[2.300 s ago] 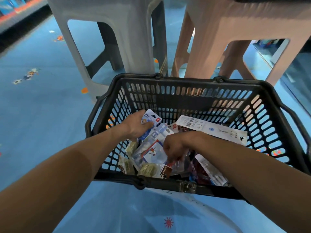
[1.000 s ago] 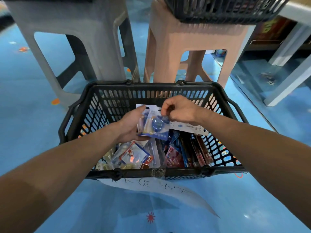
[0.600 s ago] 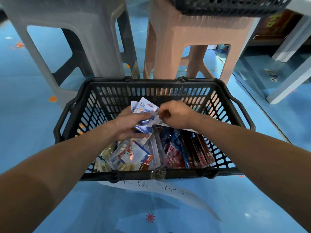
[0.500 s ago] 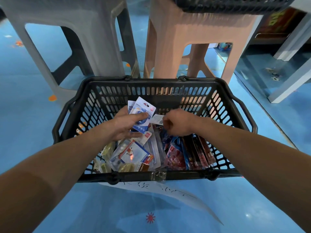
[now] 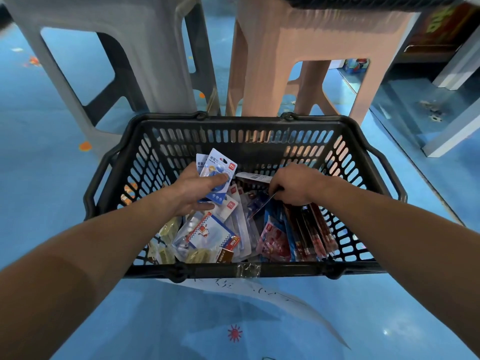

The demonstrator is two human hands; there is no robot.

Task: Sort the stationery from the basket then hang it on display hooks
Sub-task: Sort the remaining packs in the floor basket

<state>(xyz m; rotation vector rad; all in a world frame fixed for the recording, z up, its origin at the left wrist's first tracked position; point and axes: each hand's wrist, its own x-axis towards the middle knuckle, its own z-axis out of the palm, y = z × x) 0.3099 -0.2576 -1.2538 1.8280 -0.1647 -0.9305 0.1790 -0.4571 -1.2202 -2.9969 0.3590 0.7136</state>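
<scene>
Your right hand (image 5: 293, 187), which a second earlier was raised beside the left to pass it a card, had dropped back into the basket (image 5: 244, 123), its fingers curled onto the edge of a clear packet (image 5: 259, 203) in the middle of the pile; whether that packet was truly pinched or only touched could not be told. Your left hand (image 5: 193, 193) kept its collected blue sharpener cards (image 5: 217, 175) fanned upright, thumb closed across their face, now standing a little higher above the heap. The change suggested the sorting step was continuing, one like item at a time, with no hanging yet begun and no display hooks in view. The remaining stationery lay on the basket floor: a cartoon-printed packet (image 5: 207, 233) and pale clips (image 5: 166, 229) to the left, a pink packet (image 5: 275, 240) and dark red pen packs (image 5: 309, 229) to the right. The slotted walls closed in on all four sides, so the only free way out was upward. Just beyond the far rim stood a grey stool (image 5: 145, 48) and a pink stool (image 5: 298, 53), which limited forward reach; the blue floor (image 5: 39, 178) lay open on both sides.
</scene>
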